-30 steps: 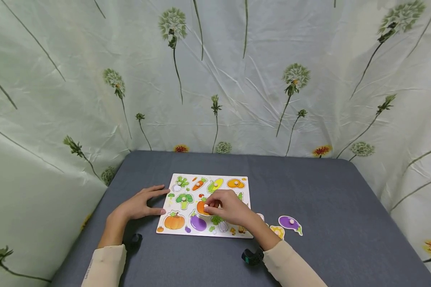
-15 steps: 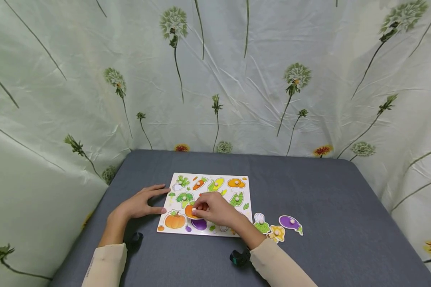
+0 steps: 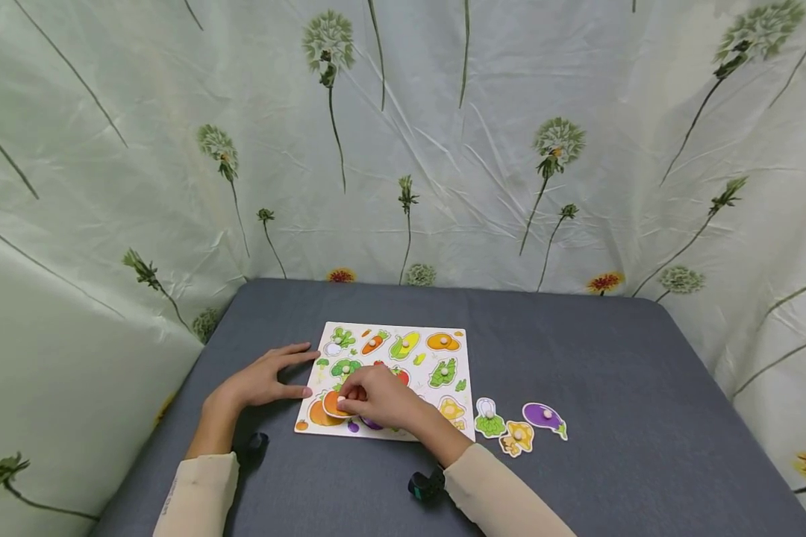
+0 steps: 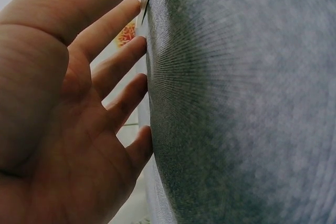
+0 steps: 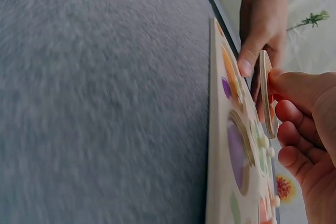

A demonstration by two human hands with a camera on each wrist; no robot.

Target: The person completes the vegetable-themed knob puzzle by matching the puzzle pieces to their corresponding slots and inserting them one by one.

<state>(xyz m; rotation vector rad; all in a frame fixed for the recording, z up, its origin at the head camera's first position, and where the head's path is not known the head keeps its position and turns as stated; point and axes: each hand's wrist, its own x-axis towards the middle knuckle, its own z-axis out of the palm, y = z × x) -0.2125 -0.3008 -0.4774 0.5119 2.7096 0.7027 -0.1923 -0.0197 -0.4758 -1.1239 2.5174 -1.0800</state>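
Note:
My right hand [image 3: 379,395] pinches the knob of an orange pumpkin puzzle piece [image 3: 332,403]. In the right wrist view this pumpkin piece [image 5: 266,95] is held up off the puzzle board [image 5: 214,156], apart from it. Below the piece, the printed pumpkin slot [image 3: 321,418] at the board's near left corner is partly covered. My left hand [image 3: 258,380] rests at the left edge of the board [image 3: 413,431], fingers spread and fairly straight. The left wrist view shows the palm side of the left hand [image 4: 89,114], with its fingertips at the board's edge and the cloth.
Right of the board lie a cabbage piece [image 3: 489,419], a mushroom piece [image 3: 517,438] and an eggplant piece [image 3: 544,418]. Broccoli [image 3: 345,369], carrot [image 3: 375,342], corn [image 3: 404,345] and other knobbed pieces sit in the board. Grey cloth [image 3: 611,373] covers the table; a floral curtain hangs behind.
My right hand has carried the pumpkin piece leftward and toward me, from the board's middle to its near left corner. The left hand has stayed at the board's edge.

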